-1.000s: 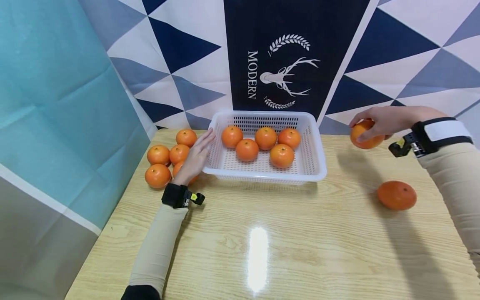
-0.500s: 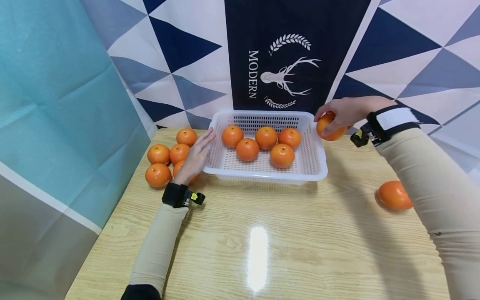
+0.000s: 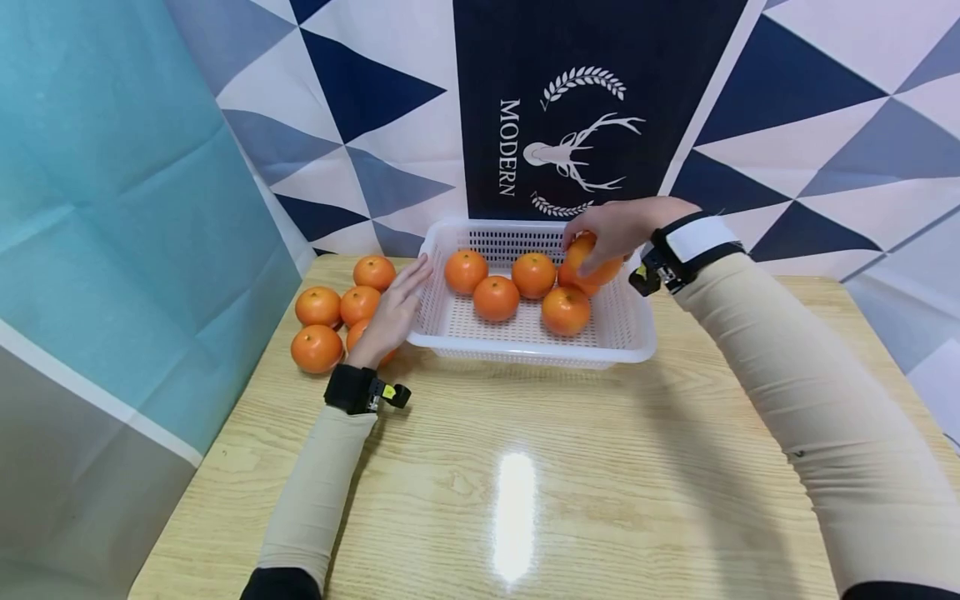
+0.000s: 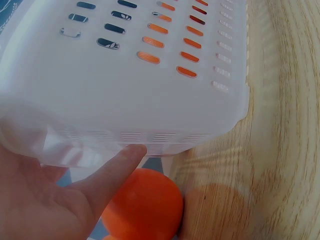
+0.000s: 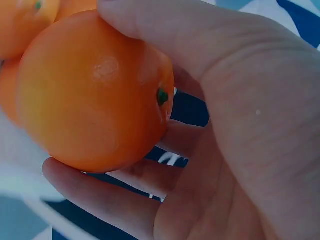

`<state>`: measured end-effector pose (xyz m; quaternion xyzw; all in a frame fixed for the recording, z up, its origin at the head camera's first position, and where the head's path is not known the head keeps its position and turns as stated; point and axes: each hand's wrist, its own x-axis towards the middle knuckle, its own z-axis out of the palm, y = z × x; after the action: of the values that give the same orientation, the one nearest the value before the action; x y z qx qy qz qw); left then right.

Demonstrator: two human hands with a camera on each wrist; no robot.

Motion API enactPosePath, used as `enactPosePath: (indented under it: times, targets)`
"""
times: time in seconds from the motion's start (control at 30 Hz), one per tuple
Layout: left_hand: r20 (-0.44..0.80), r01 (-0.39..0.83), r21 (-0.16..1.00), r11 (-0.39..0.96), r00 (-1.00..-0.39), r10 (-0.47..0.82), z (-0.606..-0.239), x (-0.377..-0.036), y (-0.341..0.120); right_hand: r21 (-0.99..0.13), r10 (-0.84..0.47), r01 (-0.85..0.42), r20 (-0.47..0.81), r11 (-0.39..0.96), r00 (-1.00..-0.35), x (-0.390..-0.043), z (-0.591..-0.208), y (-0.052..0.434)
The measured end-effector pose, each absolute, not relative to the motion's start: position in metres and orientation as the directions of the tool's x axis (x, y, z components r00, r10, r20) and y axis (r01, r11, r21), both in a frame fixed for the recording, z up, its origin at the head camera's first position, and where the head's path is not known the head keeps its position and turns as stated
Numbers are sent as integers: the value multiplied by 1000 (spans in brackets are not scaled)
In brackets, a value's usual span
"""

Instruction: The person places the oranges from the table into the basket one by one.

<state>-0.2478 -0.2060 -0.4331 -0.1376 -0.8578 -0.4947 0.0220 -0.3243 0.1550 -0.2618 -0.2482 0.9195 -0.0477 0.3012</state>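
One orange (image 5: 95, 95) is pinched by the curled fingers (image 5: 102, 194) of your right hand (image 3: 628, 225), over the right part of the basket (image 3: 525, 350); your left hand (image 3: 390, 318) lays straight fingers against its left end, probably to steady it.

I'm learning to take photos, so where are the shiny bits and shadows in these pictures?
Head view: white glare on the table, soft shadow beside the right sleeve; left wrist view: faint orange reflection on the table near the loose orange; right wrist view: dimmer, with small shine on the held orange.
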Motion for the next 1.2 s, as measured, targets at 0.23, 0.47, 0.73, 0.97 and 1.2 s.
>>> enactPosePath:
  times: [0.23,0.47,0.73,0.97,1.2]
  targets:
    - [203,282,841,461,-955,215,-443,-254,-210,-278,-538,-465,-529,840,-656,-318,-265,117]
    - [169,250,858,449,-962,212,-439,-252,-209,-258,-576,-524,-506,812,-643,-311,-270,78]
    - [213,297,846,443,-950,230,-468,-273,-220,-257,-623,-586,-511,769,-593,-306,-272,40]
    - [233,312,844,436,-946,226,-487,-288,-226,-268,-685,-657,-501,704,-530,-305,-275,17]
    - [214,297,855,426,-949,231,-479,-282,-224,-317,-708,-652,-488,689,-511,-301,-284,8]
